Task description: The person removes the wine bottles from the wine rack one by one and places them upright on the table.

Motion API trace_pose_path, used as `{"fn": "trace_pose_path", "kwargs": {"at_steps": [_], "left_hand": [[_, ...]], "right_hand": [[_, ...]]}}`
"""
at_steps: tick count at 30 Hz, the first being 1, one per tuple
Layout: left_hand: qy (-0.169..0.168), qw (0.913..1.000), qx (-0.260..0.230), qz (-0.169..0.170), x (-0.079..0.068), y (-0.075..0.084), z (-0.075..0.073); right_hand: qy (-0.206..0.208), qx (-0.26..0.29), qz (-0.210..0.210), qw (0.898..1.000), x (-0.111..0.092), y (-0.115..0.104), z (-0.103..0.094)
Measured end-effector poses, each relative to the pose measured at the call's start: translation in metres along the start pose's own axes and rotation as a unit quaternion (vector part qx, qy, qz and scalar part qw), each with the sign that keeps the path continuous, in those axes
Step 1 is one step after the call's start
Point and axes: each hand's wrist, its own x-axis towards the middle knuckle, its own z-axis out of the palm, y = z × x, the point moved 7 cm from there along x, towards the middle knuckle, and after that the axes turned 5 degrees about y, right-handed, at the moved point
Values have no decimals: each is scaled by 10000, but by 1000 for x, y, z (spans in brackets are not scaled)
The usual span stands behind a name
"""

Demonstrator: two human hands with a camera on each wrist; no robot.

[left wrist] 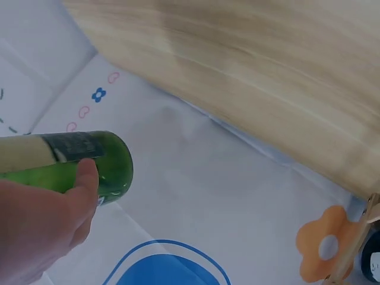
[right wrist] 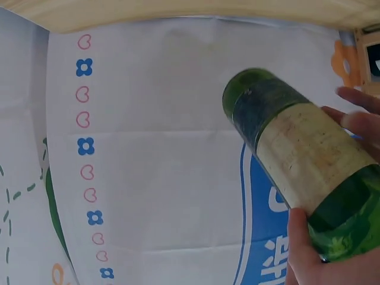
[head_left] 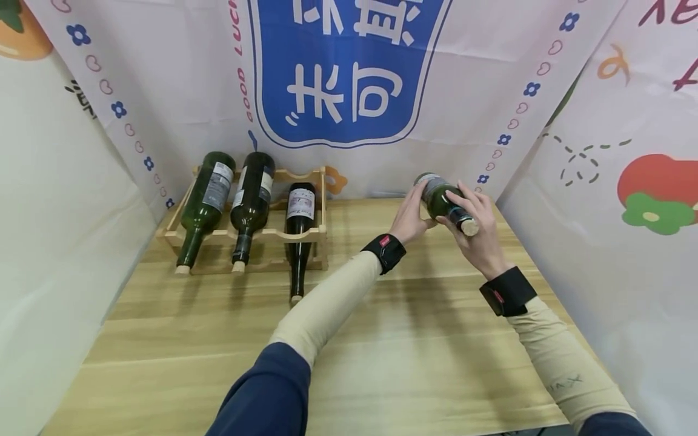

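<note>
A green wine bottle [head_left: 439, 202] with a cork in its neck is held up over the right rear of the table, its corked end tipped toward the head camera. My left hand [head_left: 410, 219] grips it toward the base, a finger lying along the glass in the left wrist view. Around the shoulder curl the fingers of my right hand [head_left: 478, 233], below the cork. In the right wrist view the bottle's cream and dark label [right wrist: 312, 154] shows between both hands.
At the back left stands a wooden rack [head_left: 322, 234]. Three corked bottles lie in it, necks forward: a green one [head_left: 199, 215], a dark one [head_left: 251, 213] and a slimmer one [head_left: 300, 225]. Printed cloth walls [head_left: 469, 109] enclose the wooden table [head_left: 371, 351].
</note>
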Motion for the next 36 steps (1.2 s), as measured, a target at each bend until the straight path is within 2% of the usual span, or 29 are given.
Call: {"fn": "trace_pose_path", "kwargs": {"at_steps": [4, 9, 15, 18, 22, 29, 36], "left_hand": [[261, 9995, 134, 140, 3, -5, 3], [333, 9992, 157, 122, 2, -7, 6], [337, 9994, -88, 1, 2, -8, 9], [297, 9991, -264, -132, 3, -10, 11], [211, 9988, -228, -367, 3, -14, 12], [114, 9975, 122, -681, 1, -13, 17], [-36, 9958, 353, -842, 0, -9, 22]], "right_hand": [[91, 312, 249, 9992, 5, -4, -4], [216, 693, 689, 9950, 17, -4, -11], [-173, 693, 1530, 9857, 39, -11, -16], [-431, 584, 2054, 9760, 45, 10, -12], [-642, 516, 2559, 9632, 45, 46, -5], [-669, 416, 2883, 9543, 47, 71, -2], [-760, 269, 3032, 9495, 48, 83, -2]]}}
